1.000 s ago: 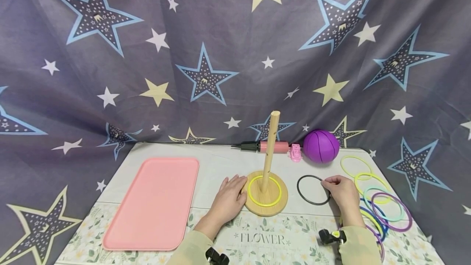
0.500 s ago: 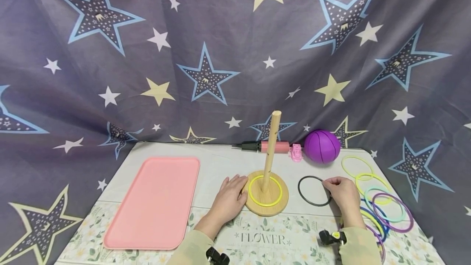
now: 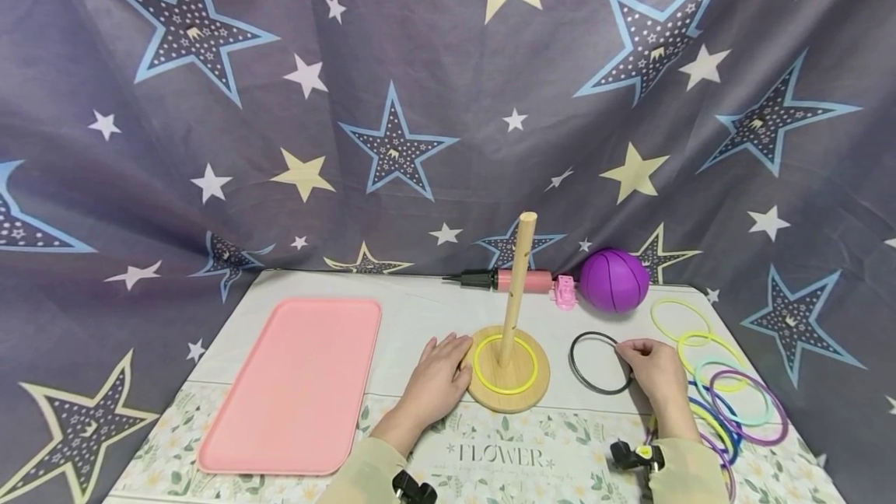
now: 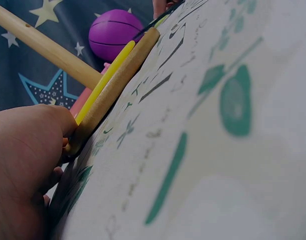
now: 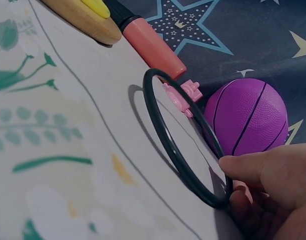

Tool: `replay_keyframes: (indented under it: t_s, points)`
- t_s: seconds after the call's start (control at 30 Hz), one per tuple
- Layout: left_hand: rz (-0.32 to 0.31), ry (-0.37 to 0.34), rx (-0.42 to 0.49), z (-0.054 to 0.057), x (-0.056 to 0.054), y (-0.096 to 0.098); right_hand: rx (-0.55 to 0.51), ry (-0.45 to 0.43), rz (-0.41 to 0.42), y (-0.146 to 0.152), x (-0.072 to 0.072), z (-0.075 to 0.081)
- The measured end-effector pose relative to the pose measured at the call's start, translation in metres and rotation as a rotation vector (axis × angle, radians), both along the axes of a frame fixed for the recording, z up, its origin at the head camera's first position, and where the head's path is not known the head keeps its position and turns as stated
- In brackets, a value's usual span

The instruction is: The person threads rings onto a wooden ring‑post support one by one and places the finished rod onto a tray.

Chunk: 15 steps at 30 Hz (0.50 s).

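In the head view, my left hand [image 3: 437, 379] lies beside a wooden ring stand [image 3: 514, 395], fingers stretched forward, thumb and index finger at the edge of its round base. The left wrist view shows the thumb right at the rim of the base. A yellow ring [image 3: 505, 391] lies on this base around the upright peg. My right hand [image 3: 658, 376] pinches a black ring [image 3: 591, 389] between thumb and fingers. In the right wrist view the black ring [image 5: 167, 140] tilts up, its far side over its shadow on the tablecloth.
Several coloured rings [image 3: 784, 422] overlap to the right, partly behind my right forearm. A purple ball [image 3: 614, 281], a pink clip-like piece [image 3: 564, 292] and a red-and-black hand pump [image 3: 525, 281] lie along the back. A pink tray [image 3: 294, 387] is on the left.
The black ring's far side has risen slightly in my right hand's pinch. My left hand stays at the stand's base, and the whole head view has shifted very slightly.
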State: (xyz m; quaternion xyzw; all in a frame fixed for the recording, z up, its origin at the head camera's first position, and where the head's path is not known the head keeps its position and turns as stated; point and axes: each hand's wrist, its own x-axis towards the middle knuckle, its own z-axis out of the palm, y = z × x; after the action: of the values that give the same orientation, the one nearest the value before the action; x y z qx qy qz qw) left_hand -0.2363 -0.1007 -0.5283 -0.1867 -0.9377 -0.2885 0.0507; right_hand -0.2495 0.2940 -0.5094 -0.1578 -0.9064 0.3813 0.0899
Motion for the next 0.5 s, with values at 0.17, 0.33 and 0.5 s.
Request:
replay_keyframes:
  t_s: [0.17, 0.33, 0.5]
  points:
    - [-0.002, -0.004, 0.003, 0.0002, -0.0001, 0.0006, -0.026, 0.014, -0.001, 0.0012, 0.0006, -0.0010]
    - [-0.002, -0.002, 0.008, 0.0010, -0.0001, 0.0007, -0.042, 0.027, -0.014, 0.0010, -0.0005, -0.0014]
    - [-0.002, -0.004, 0.004, 0.0014, 0.0000, 0.0002, -0.062, 0.035, -0.015, 0.0000, -0.0017, -0.0013]
